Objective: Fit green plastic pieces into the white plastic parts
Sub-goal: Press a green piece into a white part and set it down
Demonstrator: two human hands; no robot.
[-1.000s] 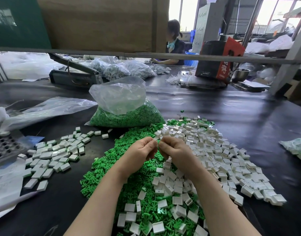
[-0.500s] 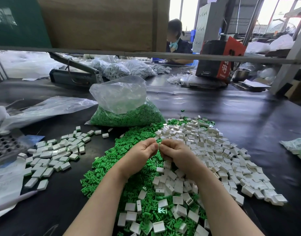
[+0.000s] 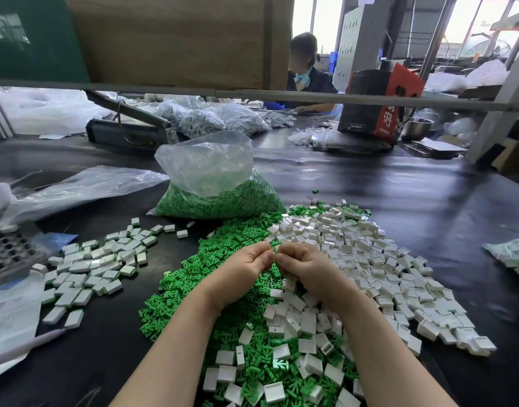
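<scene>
A big heap of small green plastic pieces (image 3: 193, 277) lies on the black table, right beside a wide heap of little white plastic parts (image 3: 378, 265), and the two heaps mix near the front. More green ones fill a clear bag (image 3: 220, 198) behind. A flat bunch of white parts with green inside (image 3: 97, 265) lies off to the left.

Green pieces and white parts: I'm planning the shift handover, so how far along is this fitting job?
Done: a small batch of fitted parts lies on the left. In hand: left hand and right hand pinch one piece between them. Left: the big white pile, loose green pile and a full bag.
</scene>
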